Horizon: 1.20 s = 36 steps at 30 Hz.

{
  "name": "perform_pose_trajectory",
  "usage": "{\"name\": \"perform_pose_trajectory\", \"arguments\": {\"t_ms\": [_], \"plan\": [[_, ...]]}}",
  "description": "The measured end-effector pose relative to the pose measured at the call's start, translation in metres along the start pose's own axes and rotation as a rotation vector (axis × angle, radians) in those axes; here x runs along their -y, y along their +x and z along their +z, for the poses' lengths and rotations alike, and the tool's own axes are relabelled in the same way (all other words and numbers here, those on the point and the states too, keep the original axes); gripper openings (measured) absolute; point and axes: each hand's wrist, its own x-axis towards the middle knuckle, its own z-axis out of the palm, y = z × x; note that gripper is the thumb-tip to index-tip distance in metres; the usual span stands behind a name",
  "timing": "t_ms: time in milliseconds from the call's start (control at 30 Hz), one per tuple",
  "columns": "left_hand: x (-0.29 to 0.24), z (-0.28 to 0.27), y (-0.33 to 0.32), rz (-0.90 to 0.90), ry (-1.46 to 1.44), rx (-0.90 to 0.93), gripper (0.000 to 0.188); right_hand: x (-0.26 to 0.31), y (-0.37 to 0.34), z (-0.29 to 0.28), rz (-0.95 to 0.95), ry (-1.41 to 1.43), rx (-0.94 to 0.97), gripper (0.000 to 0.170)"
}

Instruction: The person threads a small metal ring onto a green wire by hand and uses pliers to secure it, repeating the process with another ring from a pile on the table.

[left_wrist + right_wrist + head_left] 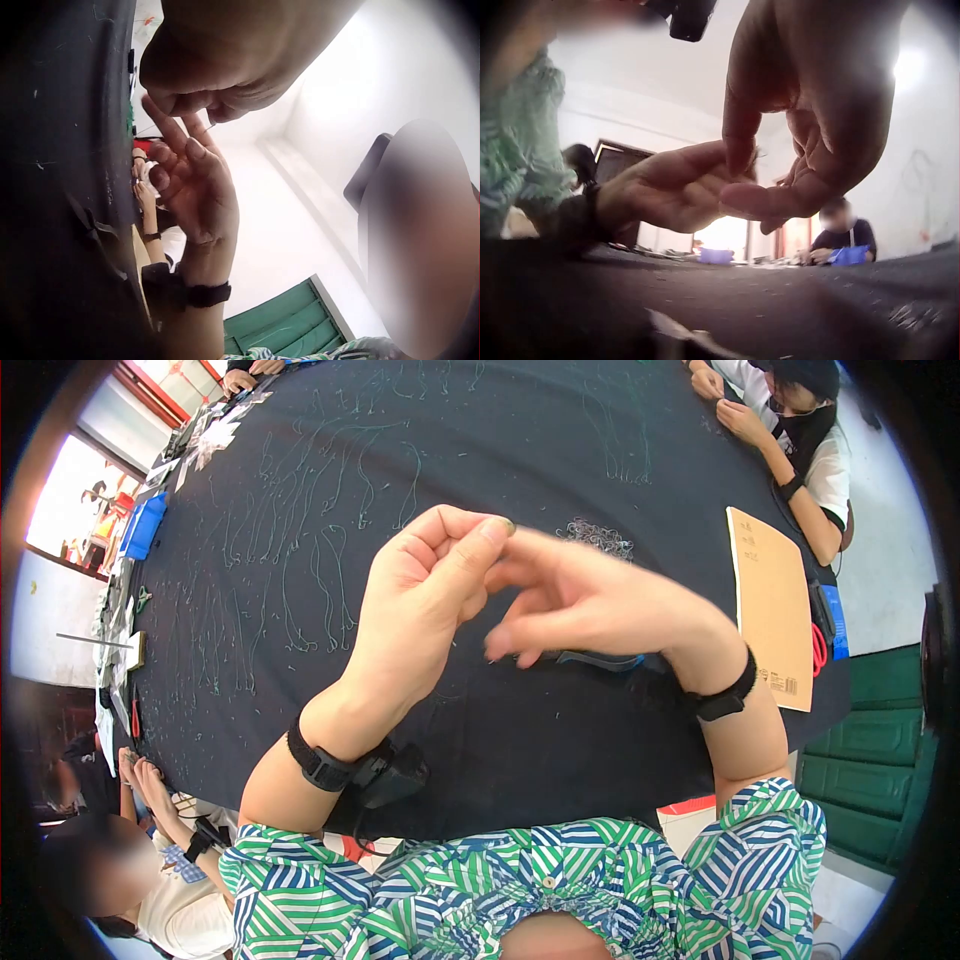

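My left hand [415, 595] is raised over the dark table, fingers curled and the thumb pressed to the index finger. A thin strand [211, 128] sticks out at its fingertips in the left wrist view; the rest is hidden by the fingers. Blurred by motion, my right hand [600, 605] is beside it with fingers loosely bent and spread, index finger reaching to the left thumb tip. Its thumb and index finger stand apart in the right wrist view. Below it on the cloth lies a tool with blue handles [625, 662], partly covered. Behind is a pile of small wiry metal pieces [600, 538].
Thin green lines [340, 595] are spread over the black cloth [480, 760]. To the right lie a brown cardboard sheet [775, 625] and red-handled scissors [819, 651]. A blue bin [144, 526] stands at the left edge. Other people sit around the table.
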Motion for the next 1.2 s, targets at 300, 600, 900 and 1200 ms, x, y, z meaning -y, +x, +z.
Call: {"name": "perform_pose_trajectory", "arguments": {"t_ms": [300, 600, 900, 1200], "plan": [[-0.001, -0.008, 0.004, 0.062, 0.038, -0.077, 0.013, 0.038, -0.022, -0.032, 0.07, -0.282, -0.241, 0.024], [0.005, -0.01, 0.003, 0.039, 0.096, -0.089, 0.014, 0.054, -0.05, -0.068, -0.402, 0.136, -0.239, 0.029], [0.005, -0.011, 0.005, 0.016, 0.114, -0.069, 0.014, 0.041, -0.037, -0.072, -0.447, 0.551, -0.238, 0.021], [0.002, -0.004, 0.001, 0.019, 0.327, -0.03, 0.014, 0.04, -0.029, -0.05, -0.188, -0.4, -0.481, 0.031]]}}
